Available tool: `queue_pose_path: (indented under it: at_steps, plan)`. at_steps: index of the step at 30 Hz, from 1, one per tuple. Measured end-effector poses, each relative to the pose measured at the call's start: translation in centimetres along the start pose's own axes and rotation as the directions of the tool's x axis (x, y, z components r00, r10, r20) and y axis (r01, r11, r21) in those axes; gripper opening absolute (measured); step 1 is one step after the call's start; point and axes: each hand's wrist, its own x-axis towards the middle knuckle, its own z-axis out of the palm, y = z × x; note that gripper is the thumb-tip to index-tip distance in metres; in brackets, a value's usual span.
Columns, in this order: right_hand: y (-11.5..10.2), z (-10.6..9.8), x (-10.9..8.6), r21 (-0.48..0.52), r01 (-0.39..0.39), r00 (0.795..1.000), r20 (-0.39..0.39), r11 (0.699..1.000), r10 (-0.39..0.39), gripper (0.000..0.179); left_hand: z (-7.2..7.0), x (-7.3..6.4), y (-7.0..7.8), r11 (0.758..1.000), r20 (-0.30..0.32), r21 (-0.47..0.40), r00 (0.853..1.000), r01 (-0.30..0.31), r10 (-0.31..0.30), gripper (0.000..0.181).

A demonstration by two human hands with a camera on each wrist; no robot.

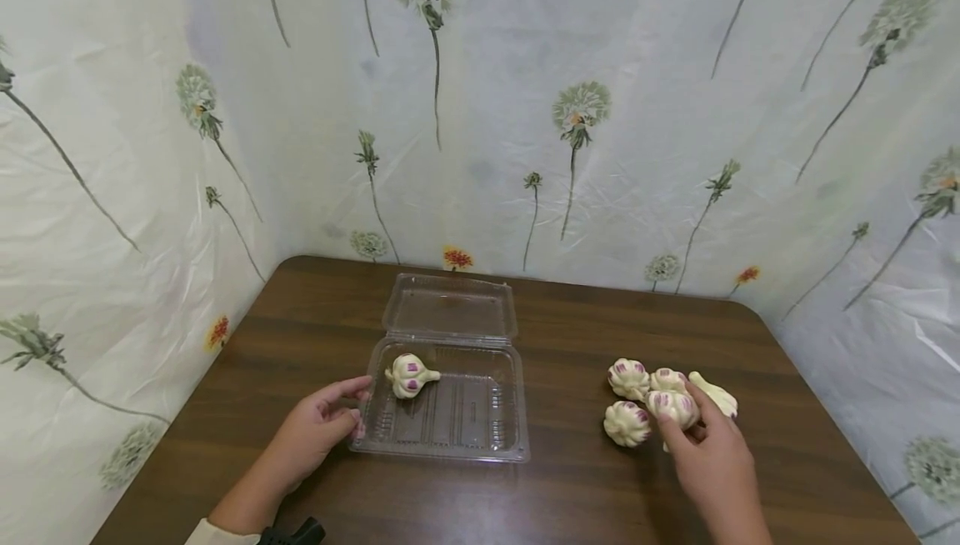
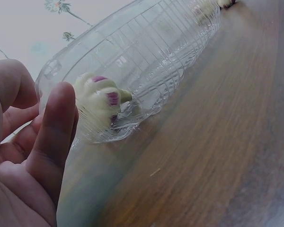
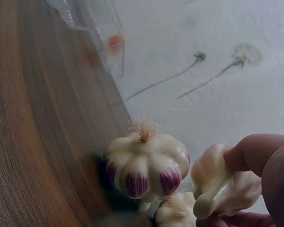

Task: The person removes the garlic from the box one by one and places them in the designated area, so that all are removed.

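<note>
A clear plastic clamshell container (image 1: 457, 416) lies with its lid (image 1: 450, 312) folded back. One garlic bulb (image 1: 408, 377), cream with purple patches, rests inside at the left. My left hand (image 1: 318, 424) pinches the container's left rim between thumb and fingers; in the left wrist view the thumb (image 2: 59, 123) is right at the plastic. On the right, my right hand (image 1: 712, 466) grips another garlic bulb (image 1: 672, 407), its pale stem toward the right wrist camera. Around that hand sit several more bulbs: one at the left (image 1: 627, 423), one behind it (image 1: 628, 378), and one beyond the fingers (image 1: 716, 395).
Everything lies on a dark brown wooden table (image 1: 570, 345) with rounded far corners. A pale curtain (image 1: 495, 112) printed with dandelions surrounds its far side and both ends. A black band (image 1: 294, 532) is at the left wrist.
</note>
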Motion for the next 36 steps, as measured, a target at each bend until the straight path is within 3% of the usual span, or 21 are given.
queue_pose_path:
  at_steps: [7,17,31,36]
  plan:
    - [0.8,0.2,0.5,-0.005,-0.012,0.999,0.031,1.000,0.012,0.075,-0.1,-0.1,0.0,1.000,0.004,0.005,1.000,0.010,-0.010,0.049]
    - [2.0,0.5,1.2,-0.041,-0.049,0.990,0.134,0.998,0.054,0.082,-0.1,-0.1,0.1,1.000,0.014,-0.007,1.000,0.004,-0.004,0.049]
    - [2.8,0.9,1.9,-0.036,-0.061,0.980,0.187,0.997,0.066,0.087,-0.1,-0.1,0.1,1.000,0.009,-0.005,1.000,0.015,-0.015,0.049]
    - [3.2,1.1,2.1,-0.016,-0.072,0.976,0.204,0.997,0.074,0.089,0.0,-0.1,0.0,1.000,0.018,-0.005,1.000,-0.015,0.015,0.049]
